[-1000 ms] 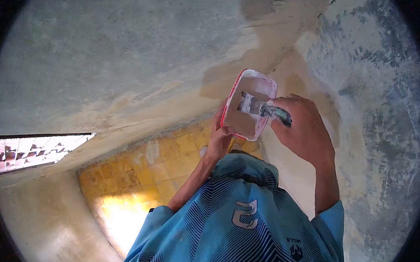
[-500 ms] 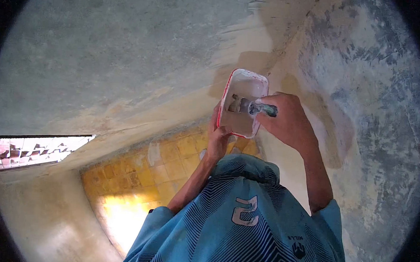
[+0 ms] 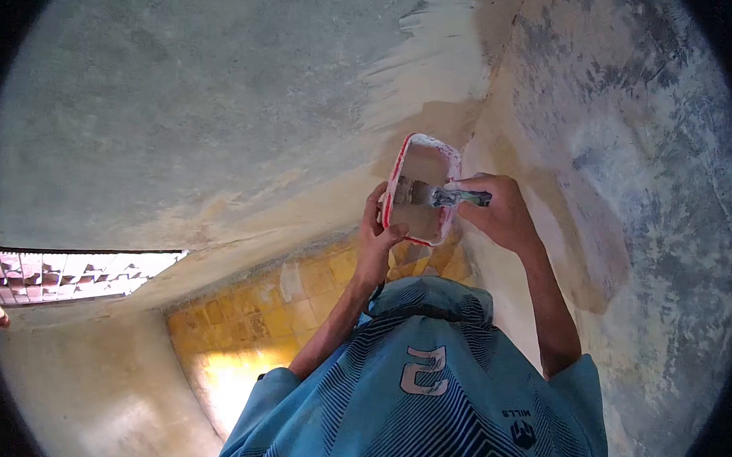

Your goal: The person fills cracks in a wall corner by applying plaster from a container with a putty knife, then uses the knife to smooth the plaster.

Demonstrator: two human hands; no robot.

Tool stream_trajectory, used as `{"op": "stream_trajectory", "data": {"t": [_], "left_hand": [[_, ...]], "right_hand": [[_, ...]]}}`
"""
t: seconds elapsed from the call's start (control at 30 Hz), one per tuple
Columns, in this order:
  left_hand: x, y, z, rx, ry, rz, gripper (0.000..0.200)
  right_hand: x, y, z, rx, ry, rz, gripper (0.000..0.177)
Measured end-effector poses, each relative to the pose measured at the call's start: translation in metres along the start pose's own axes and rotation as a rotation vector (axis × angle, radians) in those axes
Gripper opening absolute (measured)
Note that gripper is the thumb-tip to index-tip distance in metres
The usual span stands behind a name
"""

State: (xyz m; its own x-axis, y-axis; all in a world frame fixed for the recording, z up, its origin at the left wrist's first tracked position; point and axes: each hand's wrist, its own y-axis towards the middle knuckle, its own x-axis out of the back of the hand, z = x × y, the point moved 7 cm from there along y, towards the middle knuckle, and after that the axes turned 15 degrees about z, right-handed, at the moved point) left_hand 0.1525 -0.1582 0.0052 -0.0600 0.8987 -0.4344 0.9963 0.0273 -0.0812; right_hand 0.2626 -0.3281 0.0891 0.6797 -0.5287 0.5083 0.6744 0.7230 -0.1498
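My left hand (image 3: 374,250) is closed on the side of a white rectangular tub (image 3: 399,171) with a red-streaked rim, its thumb hooked over the near edge. Greyish-beige paste coats the inside of the tub. In my right hand (image 3: 506,216) is a putty knife (image 3: 469,198), gripped by its smeared handle. The blade lies inside the tub, over the paste and pointing towards the left wall of it. Part of the handle is hidden by the fingers.
A grey wall (image 3: 206,112) with fresh beige patches meets a mottled blue-grey wall (image 3: 664,236) at a corner beyond the tub. Yellow floor tiles (image 3: 296,299) lie below. A grille-like opening (image 3: 74,276) lets in light at the left.
The tub has shifted slightly down in view. The putty knife's blade now shows broader and flatter inside it, and the handle sits slightly farther right. The whole view has also shifted a little.
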Motion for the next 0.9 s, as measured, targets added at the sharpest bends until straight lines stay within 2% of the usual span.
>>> {"op": "stream_trajectory", "data": {"t": [0.1,0.2,0.3,0.4,0.5,0.6,0.7,0.8,0.9], "left_hand": [[0.004,-0.001,0.009,0.081,-0.019,-0.065,0.075],[0.004,0.0,0.009,0.05,0.034,-0.064,0.073],[0.005,0.001,0.009,0.051,0.057,-0.011,0.072],[0.007,0.001,0.013,0.09,0.009,-0.04,0.072],[0.006,0.002,0.012,0.072,-0.015,-0.042,0.072],[0.004,0.002,0.01,0.064,-0.086,-0.026,0.069],[0.002,0.003,0.006,0.005,-0.187,0.031,0.065],[0.0,0.003,0.002,0.002,-0.242,0.037,0.063],[-0.001,0.005,-0.004,-0.013,-0.23,0.077,0.063]], "right_hand": [[0.0,-0.007,-0.005,-0.082,0.063,0.03,0.034],[0.004,-0.012,0.0,-0.001,0.113,0.006,0.035],[0.007,-0.017,-0.005,-0.004,0.158,0.007,0.033],[0.013,-0.024,-0.003,0.033,0.114,-0.035,0.034],[0.009,-0.032,-0.01,-0.064,0.336,0.03,0.036],[0.009,-0.041,-0.03,-0.147,0.48,-0.033,0.035],[0.011,-0.047,-0.049,-0.078,0.609,-0.041,0.036],[0.017,-0.058,-0.047,-0.05,0.634,-0.181,0.038],[0.022,-0.065,-0.03,-0.036,0.652,-0.208,0.038]]}}
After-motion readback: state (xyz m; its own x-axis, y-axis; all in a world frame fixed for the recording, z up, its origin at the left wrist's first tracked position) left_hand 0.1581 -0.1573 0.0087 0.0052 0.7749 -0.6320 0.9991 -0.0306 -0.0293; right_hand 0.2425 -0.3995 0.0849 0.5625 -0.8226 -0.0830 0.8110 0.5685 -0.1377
